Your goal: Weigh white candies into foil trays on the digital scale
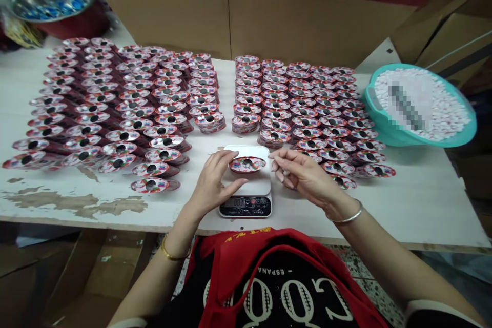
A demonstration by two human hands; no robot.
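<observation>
Noted white table (430, 200) before cardboard carton (307, 25), with rows of similar pouches (122, 136) beyond and at both sides. Located single pouch (248, 164) on pale plate (253, 187) of scale (246, 209), oval top upward. Observed left hand (211, 178) at its left end, thumb and fingers wide around it; right hand (302, 171) just beside its right end, fingertips narrow and bunched. Could not tell of any piece between them. Judged best to steady pouch lightly, centre it, lift both hands clear before reading display (235, 203), and avoid pressing on plate.
</observation>
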